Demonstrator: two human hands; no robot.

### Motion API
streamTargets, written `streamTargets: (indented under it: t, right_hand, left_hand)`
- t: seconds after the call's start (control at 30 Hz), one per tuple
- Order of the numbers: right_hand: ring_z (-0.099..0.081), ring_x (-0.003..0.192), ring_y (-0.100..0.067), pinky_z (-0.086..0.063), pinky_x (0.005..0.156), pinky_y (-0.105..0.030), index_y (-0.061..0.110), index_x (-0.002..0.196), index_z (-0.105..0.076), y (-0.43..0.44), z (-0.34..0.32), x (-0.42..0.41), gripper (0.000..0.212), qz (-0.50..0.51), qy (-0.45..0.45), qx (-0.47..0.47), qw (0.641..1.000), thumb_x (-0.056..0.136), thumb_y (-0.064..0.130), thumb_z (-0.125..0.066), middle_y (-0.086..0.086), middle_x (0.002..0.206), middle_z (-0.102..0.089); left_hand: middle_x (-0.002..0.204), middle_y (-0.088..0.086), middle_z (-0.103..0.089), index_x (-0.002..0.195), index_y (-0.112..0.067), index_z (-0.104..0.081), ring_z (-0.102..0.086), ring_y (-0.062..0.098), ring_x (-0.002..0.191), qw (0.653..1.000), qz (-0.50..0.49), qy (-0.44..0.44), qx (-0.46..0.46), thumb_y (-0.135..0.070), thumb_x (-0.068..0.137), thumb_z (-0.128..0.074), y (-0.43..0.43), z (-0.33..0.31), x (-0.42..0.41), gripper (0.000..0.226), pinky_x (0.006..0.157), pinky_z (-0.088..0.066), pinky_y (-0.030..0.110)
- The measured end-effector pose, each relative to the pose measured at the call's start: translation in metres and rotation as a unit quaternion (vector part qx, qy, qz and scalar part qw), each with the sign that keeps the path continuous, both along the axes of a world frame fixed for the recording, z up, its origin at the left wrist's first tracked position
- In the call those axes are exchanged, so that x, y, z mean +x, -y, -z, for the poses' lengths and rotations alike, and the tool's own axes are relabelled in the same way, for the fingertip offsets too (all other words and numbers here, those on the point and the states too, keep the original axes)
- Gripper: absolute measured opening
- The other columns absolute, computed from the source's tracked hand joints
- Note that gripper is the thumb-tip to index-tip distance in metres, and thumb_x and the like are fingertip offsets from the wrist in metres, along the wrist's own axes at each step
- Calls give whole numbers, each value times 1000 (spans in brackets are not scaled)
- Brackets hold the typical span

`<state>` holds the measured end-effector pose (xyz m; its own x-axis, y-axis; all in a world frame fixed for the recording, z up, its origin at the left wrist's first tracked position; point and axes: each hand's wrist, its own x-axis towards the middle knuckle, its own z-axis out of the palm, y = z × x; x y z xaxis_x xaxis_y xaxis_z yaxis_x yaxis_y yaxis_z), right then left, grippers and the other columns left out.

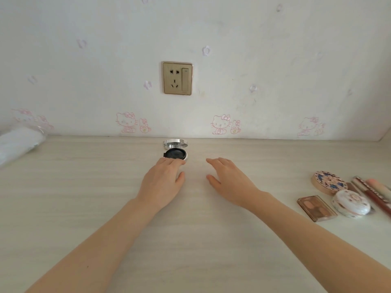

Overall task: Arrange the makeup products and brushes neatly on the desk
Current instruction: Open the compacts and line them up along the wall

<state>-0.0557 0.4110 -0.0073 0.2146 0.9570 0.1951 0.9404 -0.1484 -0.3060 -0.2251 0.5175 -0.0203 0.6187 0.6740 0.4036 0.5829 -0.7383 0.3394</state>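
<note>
Cushion compact (175,152) sits open at the back middle of the desk (84,187), mirrored lid raised toward the wall. The left hand (163,182) lays loosely straight fingers on its near rim. The right hand (230,182) is relaxed just beside it, holding nothing. Well apart at the right cluster a patterned round compact (329,182), a white round case (351,205), an eyeshadow palette (316,208) and slim tubes (368,193). A white bag (19,142) lies far left.

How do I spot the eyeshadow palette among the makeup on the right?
On the right side of the desk, past the right hand, lies a small cluster of makeup. The eyeshadow palette sits at its near-left corner, beside the white round compact. It alone is flat and rectangular, showing pink and brown pans; the blue-patterned compact is round too, and the slim sticks are thin.
</note>
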Motion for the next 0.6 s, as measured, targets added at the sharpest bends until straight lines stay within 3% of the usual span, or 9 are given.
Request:
streamTargets:
  t: [0.33,0.6]
  right_hand:
    - [-27,139,-18,-28,105,-27,18,143,-38,111,-11,45,46,94,34,-1,995,98,30,-46,-4,143,-43]
    - [-33,136,-19,-30,106,-33,18,136,-47,173,-22,108,42,193,25,-2,981,96,30,-49,-3,138,-50]
  left_hand:
    - [111,-12,-63,123,-25,-56,-45,8,115,992,100,40,-66,-23,94,-47,82,-1,57,31,85,-45,29]
    - [107,-11,-65,122,-24,-58,-49,11,108,976,161,50,-135,-24,94,-45,132,2,126,31,88,-46,32]
